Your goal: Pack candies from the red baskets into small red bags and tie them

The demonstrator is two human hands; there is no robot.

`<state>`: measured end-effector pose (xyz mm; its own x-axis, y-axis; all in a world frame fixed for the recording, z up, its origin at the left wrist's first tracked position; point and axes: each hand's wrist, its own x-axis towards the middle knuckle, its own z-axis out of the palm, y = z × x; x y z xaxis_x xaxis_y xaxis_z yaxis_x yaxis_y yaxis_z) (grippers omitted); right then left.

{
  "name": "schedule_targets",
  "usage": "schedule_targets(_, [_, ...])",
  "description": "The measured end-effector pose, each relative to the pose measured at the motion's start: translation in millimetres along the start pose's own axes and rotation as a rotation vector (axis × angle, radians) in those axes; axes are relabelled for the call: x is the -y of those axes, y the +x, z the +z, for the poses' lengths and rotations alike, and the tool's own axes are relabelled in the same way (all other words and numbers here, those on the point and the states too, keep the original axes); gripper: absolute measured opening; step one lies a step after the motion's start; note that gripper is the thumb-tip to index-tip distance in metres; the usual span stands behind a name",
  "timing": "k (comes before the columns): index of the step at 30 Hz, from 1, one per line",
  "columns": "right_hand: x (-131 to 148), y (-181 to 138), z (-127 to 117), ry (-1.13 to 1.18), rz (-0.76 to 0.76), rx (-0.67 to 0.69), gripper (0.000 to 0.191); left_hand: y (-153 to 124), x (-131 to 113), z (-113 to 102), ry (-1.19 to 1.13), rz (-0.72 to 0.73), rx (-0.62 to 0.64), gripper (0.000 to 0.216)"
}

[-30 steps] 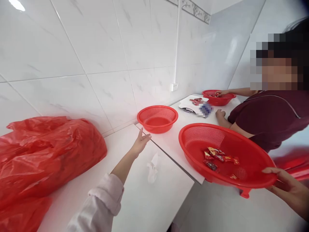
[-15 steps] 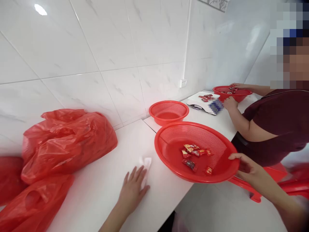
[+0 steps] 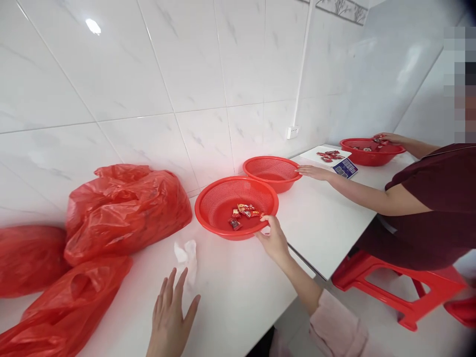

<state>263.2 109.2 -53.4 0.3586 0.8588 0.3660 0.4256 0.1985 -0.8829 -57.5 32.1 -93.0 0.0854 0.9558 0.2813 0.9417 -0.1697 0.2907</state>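
Right hand [image 3: 275, 242] on basket [image 3: 217, 204] rim, left hand [image 3: 169, 315] well apart

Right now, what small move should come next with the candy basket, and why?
Probably settle the perforated red basket flat on the white table: the right hand grips its rim, wrapped candies lie inside, and the white tissue lies apart from it. Whether its base already touches down, I can't tell.
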Motion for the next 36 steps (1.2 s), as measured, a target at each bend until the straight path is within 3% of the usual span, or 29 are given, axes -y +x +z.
schedule_targets(3, [9.7, -4.0, 17.1, -0.071, -0.018, -0.037, 0.037, -12.6, 8.7, 4.1, -0.006, 0.025, 0.014, 0.061])
schedule_targets(7, [14.8, -6.3, 13.5, -0.146, -0.018, -0.052, 0.032, -5.7, 6.7, 13.9, 0.052, 0.131, 0.093, 0.053])
schedule_targets(11, [11.3, -14.9, -7.0, -0.161, 0.005, -0.058, 0.031, 45.5, -12.0, 21.3, 0.115, 0.150, 0.227, 0.060])
schedule_targets(14, [7.5, -27.3, -25.5, -0.152, 0.041, -0.074, 0.034, 101.7, -25.1, 27.8, 0.097, 0.190, 0.227, 0.062])
schedule_targets(18, [5.6, -43.5, -49.0, -0.143, 0.114, -0.066, 0.032, 162.4, -38.5, 33.9, 0.038, 0.304, 0.260, 0.047])
schedule_targets(21, [5.7, -50.6, -60.3, -0.128, 0.137, -0.063, 0.032, 189.9, -44.9, 33.4, -0.005, 0.340, 0.276, 0.041])
schedule_targets(25, [5.3, -51.5, -58.2, -0.120, 0.121, -0.078, 0.033, 206.9, -43.5, 27.8, -0.021, 0.163, 0.229, 0.044])
schedule_targets(28, [5.8, -42.5, -42.8, -0.139, 0.091, -0.064, 0.036, 192.6, -40.0, 19.0, -0.038, 0.035, 0.212, 0.047])
schedule_targets(30, [8.0, -31.8, -31.3, -0.175, 0.042, -0.006, 0.046, 164.4, -37.3, 8.8, -0.063, 0.010, 0.228, 0.050])
schedule_targets(34, [20.3, -9.8, -32.0, -0.283, 0.021, 0.219, 0.075, 75.1, -20.5, -25.2, -0.118, 0.034, 0.307, 0.053])
schedule_targets(36, [29.7, -2.6, -49.1, -0.287, 0.033, 0.208, 0.073, 26.7, -4.6, -50.4, -0.146, 0.013, 0.416, 0.051])
